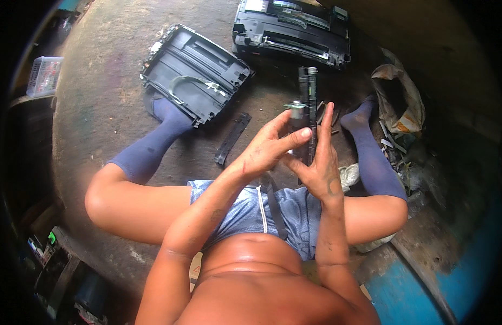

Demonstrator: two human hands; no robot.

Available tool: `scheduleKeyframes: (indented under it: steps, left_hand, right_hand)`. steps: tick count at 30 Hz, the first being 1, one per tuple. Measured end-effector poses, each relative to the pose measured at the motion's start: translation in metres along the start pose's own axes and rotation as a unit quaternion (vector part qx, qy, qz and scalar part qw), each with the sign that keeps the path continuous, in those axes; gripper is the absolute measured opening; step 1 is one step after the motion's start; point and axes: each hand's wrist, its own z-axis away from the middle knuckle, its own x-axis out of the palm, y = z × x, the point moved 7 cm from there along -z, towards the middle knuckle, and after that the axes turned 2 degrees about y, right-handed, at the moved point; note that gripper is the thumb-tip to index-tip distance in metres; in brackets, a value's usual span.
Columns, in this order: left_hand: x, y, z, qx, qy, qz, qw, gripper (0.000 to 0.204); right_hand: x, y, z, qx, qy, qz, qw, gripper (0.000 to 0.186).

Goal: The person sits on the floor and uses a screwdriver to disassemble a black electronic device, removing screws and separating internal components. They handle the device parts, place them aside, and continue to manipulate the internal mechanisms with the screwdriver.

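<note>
My left hand (266,149) pinches the black bar (312,97) near its silver cylinder (297,112); the bar sits between both hands. My right hand (324,170) lies along the other side, fingers stretched (can't tell if it really grips). I'd brace the bar with the right, keep pressure off the green board (293,106). Right of the right hand: sack (409,120), interior too dark to read. Far left of the left hand: clear basket (35,81), reddish contents, too small to identify.

Soft light brightens the floor (99,127) toward its left edge; the right edge lies in shadow. Glare marks the stomach (251,253); fisheye distortion curves the blackened rim.
</note>
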Motion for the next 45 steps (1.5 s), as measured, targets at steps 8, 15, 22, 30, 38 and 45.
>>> scheduleKeyframes:
  steps: [8, 15, 22, 30, 38, 45]
  left_hand:
    - [0.001, 0.003, 0.010, -0.022, -0.019, 0.259, 0.965, 0.050]
    - [-0.016, 0.001, 0.017, -0.062, 0.002, 0.178, 0.982, 0.036]
    - [-0.008, 0.007, 0.018, -0.046, -0.033, 0.269, 0.961, 0.038]
    - [-0.005, 0.008, 0.021, -0.037, -0.082, 0.295, 0.951, 0.037]
    - [-0.009, 0.003, 0.020, -0.015, -0.056, 0.254, 0.966, 0.035]
    - [-0.008, 0.007, 0.022, -0.010, -0.015, 0.186, 0.982, 0.037]
  right_hand:
    - [-0.006, -0.007, 0.004, 0.035, 0.086, -0.058, 0.994, 0.067]
    - [-0.010, -0.022, 0.007, 0.020, 0.103, 0.005, 0.994, 0.051]
    - [-0.013, -0.032, 0.008, 0.009, 0.103, 0.016, 0.994, 0.044]
    - [-0.017, -0.054, 0.013, -0.044, 0.116, 0.065, 0.990, 0.041]
    - [-0.013, -0.051, 0.017, -0.074, 0.129, 0.053, 0.987, 0.042]
    - [-0.013, -0.050, 0.017, -0.078, 0.140, 0.024, 0.987, 0.040]
